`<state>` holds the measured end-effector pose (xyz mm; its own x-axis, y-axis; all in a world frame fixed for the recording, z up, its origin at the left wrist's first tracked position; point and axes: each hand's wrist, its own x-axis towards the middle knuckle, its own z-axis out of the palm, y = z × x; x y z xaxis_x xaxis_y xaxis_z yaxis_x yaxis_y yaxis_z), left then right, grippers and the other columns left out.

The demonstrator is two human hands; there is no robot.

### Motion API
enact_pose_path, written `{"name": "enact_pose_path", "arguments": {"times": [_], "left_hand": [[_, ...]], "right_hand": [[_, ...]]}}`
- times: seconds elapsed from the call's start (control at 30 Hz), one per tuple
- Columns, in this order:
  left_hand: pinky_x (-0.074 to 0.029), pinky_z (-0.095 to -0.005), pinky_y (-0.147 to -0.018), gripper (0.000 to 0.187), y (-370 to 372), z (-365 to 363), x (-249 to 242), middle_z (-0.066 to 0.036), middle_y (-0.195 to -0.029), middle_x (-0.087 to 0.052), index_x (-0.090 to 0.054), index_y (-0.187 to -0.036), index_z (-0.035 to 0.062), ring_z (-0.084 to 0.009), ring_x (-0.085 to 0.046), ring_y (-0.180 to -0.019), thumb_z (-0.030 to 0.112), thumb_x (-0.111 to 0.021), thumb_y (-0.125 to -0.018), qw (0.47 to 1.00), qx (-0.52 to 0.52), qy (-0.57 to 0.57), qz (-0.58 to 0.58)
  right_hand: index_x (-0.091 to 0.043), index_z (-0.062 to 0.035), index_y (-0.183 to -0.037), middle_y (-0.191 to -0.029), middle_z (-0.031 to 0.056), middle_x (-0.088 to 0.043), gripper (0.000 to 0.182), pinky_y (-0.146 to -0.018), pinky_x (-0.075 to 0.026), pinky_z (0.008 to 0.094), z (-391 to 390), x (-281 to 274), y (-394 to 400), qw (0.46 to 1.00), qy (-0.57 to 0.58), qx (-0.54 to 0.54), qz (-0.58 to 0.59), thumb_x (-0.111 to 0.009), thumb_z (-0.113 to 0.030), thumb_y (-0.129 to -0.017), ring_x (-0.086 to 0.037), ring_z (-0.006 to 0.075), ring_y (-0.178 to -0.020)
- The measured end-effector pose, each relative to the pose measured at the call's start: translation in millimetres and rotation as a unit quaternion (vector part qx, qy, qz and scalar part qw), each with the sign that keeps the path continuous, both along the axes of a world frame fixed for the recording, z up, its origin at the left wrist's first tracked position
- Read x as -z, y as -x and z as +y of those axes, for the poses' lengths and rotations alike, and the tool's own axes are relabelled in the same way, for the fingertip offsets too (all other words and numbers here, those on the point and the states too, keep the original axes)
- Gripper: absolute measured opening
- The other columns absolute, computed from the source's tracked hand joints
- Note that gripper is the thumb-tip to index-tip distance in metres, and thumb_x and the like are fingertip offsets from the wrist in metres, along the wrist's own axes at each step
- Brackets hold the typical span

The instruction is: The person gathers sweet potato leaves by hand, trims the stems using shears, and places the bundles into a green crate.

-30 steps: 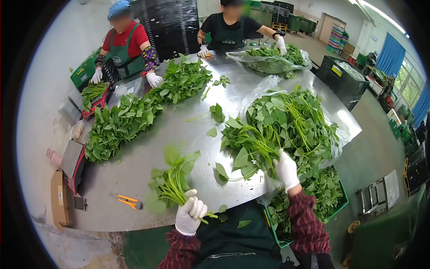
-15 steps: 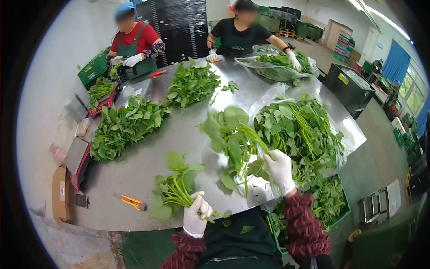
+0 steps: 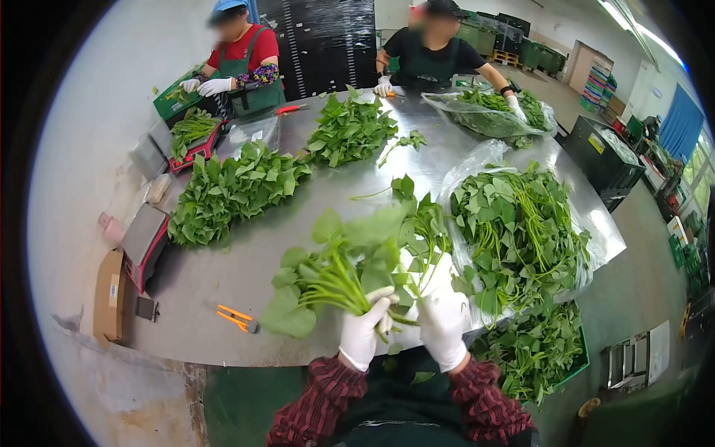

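My left hand [image 3: 364, 329], in a white glove, is closed around the stems of a bunch of leafy greens [image 3: 335, 287]. The leaves fan out up and left above the table's front edge. Close by on the right, my right hand [image 3: 444, 325], also gloved, has its fingers closed on leafy stems beside that bunch; motion blur hides exactly how many. Behind it, loose greens [image 3: 426, 227] lie on the metal table. A big heap of greens [image 3: 514, 223] rests on an open clear plastic bag to the right.
Two leafy piles [image 3: 231, 195] [image 3: 350, 130] stand on the table [image 3: 216, 279]. An orange cutter [image 3: 237, 319] lies front left, near a scale [image 3: 145, 242]. A green crate [image 3: 579, 366] of greens sits below right. Two co-workers handle greens across the table.
My right hand has moved left and down, bringing its stems close to the bunch in my left hand. My left hand has shifted right and slightly up. The view has turned slightly.
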<state>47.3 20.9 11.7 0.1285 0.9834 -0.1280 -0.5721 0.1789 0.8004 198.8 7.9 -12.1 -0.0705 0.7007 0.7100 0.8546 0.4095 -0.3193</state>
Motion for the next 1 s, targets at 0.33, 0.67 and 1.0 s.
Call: {"name": "enact_pose_path", "arguments": {"times": [0.33, 0.67, 1.0], "left_hand": [[-0.041, -0.0204, -0.053, 0.01, 13, -20, 30, -0.003, -0.072, -0.058, -0.061, -0.093, -0.0033, -0.0092, -0.052, -0.058, 0.003, -0.059, -0.085, 0.999, 0.036, -0.007, 0.028], [-0.044, -0.0239, -0.058, 0.015, 15, -26, 43, -0.007, -0.085, -0.061, -0.06, -0.096, 0.0004, -0.0113, -0.053, -0.063, 0.011, -0.062, -0.085, 0.992, 0.099, -0.056, 0.048], [-0.042, -0.0247, -0.059, 0.011, 34, -29, 31, -0.006, -0.086, -0.057, -0.059, -0.094, 0.0014, -0.0123, -0.051, -0.064, 0.01, -0.06, -0.086, 0.997, 0.041, -0.065, 0.027]], "right_hand": [[-0.055, 0.0049, -0.109, -0.069, 0.0098, -0.062, 0.061, -0.054, -0.046, 0.0268, -10, -6, 0, 0.89, 0.354, -0.142, 0.25, -0.076, -0.037, -0.07, -0.06, 0.0187, -0.058], [-0.057, -0.0003, -0.083, -0.057, 0.0042, -0.059, 0.017, -0.043, -0.04, 0.0209, -30, -24, -4, 0.788, 0.428, -0.111, 0.429, -0.055, -0.016, -0.089, -0.053, 0.0076, -0.044], [-0.053, 0.0042, -0.105, -0.077, 0.0161, -0.061, 0.024, -0.059, -0.05, 0.0288, -70, 39, -222, 0.834, 0.089, 0.544, 0.004, -0.056, -0.012, -0.087, -0.062, 0.0217, -0.057]]}}
